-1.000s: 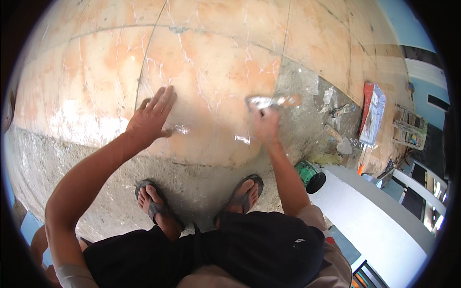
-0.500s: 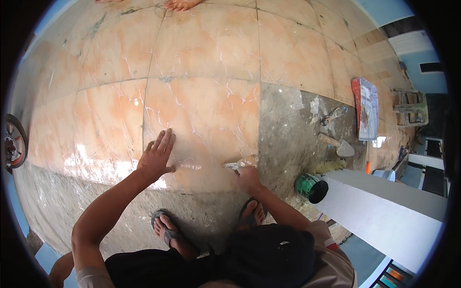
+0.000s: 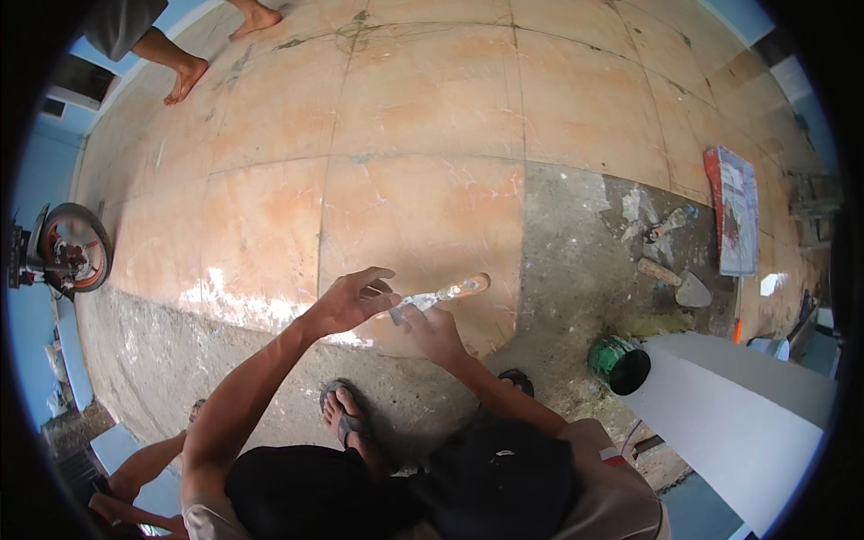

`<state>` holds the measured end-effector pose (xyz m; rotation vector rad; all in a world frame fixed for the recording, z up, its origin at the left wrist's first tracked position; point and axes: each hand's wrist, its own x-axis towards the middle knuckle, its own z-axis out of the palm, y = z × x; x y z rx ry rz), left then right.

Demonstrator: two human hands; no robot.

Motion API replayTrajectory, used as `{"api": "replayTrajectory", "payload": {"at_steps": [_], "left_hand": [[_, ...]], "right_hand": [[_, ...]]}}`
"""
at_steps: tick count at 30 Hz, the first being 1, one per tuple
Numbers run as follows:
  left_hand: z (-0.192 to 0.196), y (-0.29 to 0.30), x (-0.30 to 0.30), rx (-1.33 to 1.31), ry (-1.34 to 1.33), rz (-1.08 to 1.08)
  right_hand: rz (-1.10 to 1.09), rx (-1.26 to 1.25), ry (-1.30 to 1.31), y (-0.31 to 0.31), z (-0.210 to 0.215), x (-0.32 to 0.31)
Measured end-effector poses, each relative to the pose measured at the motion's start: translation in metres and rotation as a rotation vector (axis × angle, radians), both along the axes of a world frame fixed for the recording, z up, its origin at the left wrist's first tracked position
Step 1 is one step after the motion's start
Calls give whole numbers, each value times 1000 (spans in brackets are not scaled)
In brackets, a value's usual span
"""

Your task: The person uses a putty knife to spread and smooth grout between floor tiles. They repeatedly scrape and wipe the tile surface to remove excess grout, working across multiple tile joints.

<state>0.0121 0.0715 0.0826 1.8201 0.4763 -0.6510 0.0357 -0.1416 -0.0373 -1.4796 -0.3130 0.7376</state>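
Note the scraper (image 3: 436, 298) over the near part of the tile (image 3: 423, 211), held in the narrow grip of the right hand (image 3: 436, 335), with the left hand (image 3: 349, 302) at its blade (image 3: 400, 313), impossible to tell whether pinching. Probably best braced at the neck, with fingertips clear of the edge. At right, see the green tub (image 3: 604, 360), open beside the white pillar (image 3: 711, 405), too dark inside to show contents.

Looks steeply down from head height through 1 wide fisheye lens, faces the tiled floor (image 3: 423, 99), takes in left hand (image 3: 348, 302) and right hand (image 3: 436, 337) nearby.
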Motion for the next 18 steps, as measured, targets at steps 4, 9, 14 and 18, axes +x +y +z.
{"api": "replayTrajectory", "payload": {"at_steps": [4, 9, 14, 18], "left_hand": [[-3, -16, -40, -73, -88, 184], [10, -4, -89, -72, 7, 453], [44, -2, -129, -61, 24, 592], [59, -3, -168, -6, 33, 588]], "right_hand": [[62, 143, 263, 26, 42, -10], [185, 167, 497, 43, 31, -47], [384, 183, 498, 63, 52, -53], [563, 207, 458, 63, 48, -50]]}}
